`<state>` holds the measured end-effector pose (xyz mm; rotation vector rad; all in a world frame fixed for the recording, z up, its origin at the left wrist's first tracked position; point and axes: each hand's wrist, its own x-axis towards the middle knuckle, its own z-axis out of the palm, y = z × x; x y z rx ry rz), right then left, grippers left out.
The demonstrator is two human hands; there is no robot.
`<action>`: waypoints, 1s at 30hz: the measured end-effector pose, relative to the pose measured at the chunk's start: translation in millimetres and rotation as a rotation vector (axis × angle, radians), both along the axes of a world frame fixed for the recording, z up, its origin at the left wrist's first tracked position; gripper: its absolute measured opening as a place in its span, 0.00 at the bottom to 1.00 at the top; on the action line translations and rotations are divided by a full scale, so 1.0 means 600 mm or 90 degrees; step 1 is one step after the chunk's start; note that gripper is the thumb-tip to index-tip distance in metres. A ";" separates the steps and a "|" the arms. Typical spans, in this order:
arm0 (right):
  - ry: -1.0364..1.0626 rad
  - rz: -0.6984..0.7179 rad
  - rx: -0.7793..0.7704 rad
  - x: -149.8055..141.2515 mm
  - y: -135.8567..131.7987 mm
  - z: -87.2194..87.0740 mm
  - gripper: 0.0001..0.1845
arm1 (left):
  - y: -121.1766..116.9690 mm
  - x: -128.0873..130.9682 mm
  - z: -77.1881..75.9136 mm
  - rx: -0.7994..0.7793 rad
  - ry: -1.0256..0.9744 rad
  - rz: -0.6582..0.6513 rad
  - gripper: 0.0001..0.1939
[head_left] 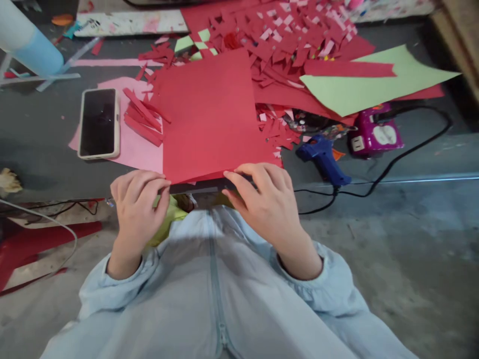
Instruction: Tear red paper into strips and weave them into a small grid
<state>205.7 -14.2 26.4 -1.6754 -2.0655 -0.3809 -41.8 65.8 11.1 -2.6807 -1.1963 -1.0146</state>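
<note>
Red sheet (209, 114) lies near the middle of the tabletop's (33, 119) front edge, its near side running almost along that edge. The near side lifts slightly and shows a thin dark gap beneath, toward the right.

Left hand (138, 204): fingers curled at the sheet's near left corner, thumb close below the index finger, narrow gap; cannot tell whether the corner is pinched. Right hand (265, 199): index fingertip at the near side, thumb apart below it, moderate gap, nothing clearly gripped.

Handling (judged): light, thin stock, probably card or stiff paper; flexes yet keeps its shape. Likely to crease if pressed hard and to slide on loose scraps beneath. Best hold: light pinch at both near corners, thumbs under, fingertips flat on top, avoiding a bend in mid-span.

Surroundings: to the left, phone (98, 122) on pink paper (140, 157), with red strips (144, 122) between phone and sheet. Toward the front right, blue glue gun (324, 159) beside purple power block (377, 134). Green paper (359, 94) lies toward the far right corner. Red and pink cuttings (277, 37) heap along the far edge.
</note>
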 end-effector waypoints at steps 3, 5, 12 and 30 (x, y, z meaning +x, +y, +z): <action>-0.004 0.017 0.030 0.007 0.017 0.014 0.08 | 0.006 0.003 0.015 0.042 -0.034 -0.020 0.09; -0.002 0.030 0.047 0.014 0.028 0.026 0.08 | 0.012 0.005 0.025 0.064 -0.065 -0.038 0.10; 0.008 0.069 0.169 0.039 0.067 0.069 0.04 | 0.039 0.025 0.066 0.142 -0.127 -0.080 0.14; -0.023 0.132 0.310 0.060 0.064 0.243 0.09 | 0.038 0.051 0.226 0.237 -0.310 -0.103 0.10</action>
